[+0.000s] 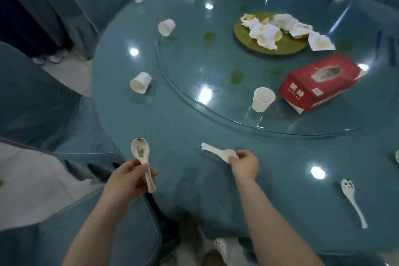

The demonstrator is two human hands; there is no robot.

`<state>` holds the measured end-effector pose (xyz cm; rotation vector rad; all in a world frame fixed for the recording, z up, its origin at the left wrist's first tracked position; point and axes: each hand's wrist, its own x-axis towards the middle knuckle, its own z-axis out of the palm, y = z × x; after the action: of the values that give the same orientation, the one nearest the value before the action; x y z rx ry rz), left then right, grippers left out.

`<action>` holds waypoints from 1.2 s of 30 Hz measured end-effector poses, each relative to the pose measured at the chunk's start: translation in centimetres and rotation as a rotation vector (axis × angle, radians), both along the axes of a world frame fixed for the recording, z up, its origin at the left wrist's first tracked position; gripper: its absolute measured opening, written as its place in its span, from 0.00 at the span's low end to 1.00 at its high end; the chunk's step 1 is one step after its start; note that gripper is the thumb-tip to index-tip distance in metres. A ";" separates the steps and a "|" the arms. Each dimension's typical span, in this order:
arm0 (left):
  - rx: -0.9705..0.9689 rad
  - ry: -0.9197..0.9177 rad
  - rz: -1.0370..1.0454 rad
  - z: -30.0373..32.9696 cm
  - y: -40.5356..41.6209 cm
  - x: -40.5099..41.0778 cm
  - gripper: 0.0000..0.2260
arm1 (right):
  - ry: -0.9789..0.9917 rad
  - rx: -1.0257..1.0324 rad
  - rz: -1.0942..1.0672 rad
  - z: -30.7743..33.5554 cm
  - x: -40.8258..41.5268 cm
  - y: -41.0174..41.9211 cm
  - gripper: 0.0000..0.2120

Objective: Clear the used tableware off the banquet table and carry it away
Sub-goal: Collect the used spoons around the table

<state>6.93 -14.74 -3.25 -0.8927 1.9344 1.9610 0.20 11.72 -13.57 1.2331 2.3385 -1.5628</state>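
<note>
My left hand [129, 176] grips a white ceramic spoon [141, 153] with food residue in its bowl, held upright beyond the near left edge of the round table [183, 179]. My right hand [245, 163] pinches the bowl end of a second white spoon [216, 151] that lies on the blue tablecloth, handle pointing left. A third white spoon [352, 198] lies on the cloth to the right. Several white paper cups stand or lie around the table, one upright cup [262, 99] on the glass turntable [216, 93], two tipped cups [140, 85] [166, 27] at the left.
On the turntable sit a red tissue box [321, 84] and a yellow-green plate [272, 43] heaped with crumpled used napkins. Chairs in blue covers [32, 104] ring the table; one chair back [108, 233] stands right under my left arm. A white dish edge [396, 155] shows at the far right.
</note>
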 end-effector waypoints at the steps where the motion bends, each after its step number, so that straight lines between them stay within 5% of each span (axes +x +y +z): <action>1: -0.007 -0.005 0.007 0.1 0.4 -0.2 0.07 | -0.027 0.043 0.067 -0.2 -0.2 0.1 0.10; 8: 0.014 -0.014 -0.048 0.8 5.3 -2.3 0.06 | 0.061 -0.069 0.110 1.1 1.8 4.2 0.04; 15: 0.045 -0.015 -0.242 0.4 12.7 -4.3 0.06 | 0.337 -0.241 -0.252 3.6 7.7 15.6 0.02; 20: 0.073 0.001 -0.349 0.3 17.2 -5.1 0.06 | 0.441 -0.353 -0.552 4.3 10.8 22.0 0.10; 25: 0.075 0.014 -0.422 0.4 18.8 -4.8 0.06 | 0.217 0.039 -0.363 4.0 11.8 27.0 0.04; 29: 0.063 0.006 -0.436 0.4 18.5 -4.9 0.06 | 0.045 0.285 -0.171 3.3 10.6 28.5 0.09; 36: 0.056 -0.016 -0.455 0.7 16.5 -6.1 0.09 | -0.254 0.339 -0.005 0.9 8.9 28.7 0.13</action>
<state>0.85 1.77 -2.52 -0.4026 1.8592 1.7187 9.10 40.42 -12.64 1.4036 2.4923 -0.9639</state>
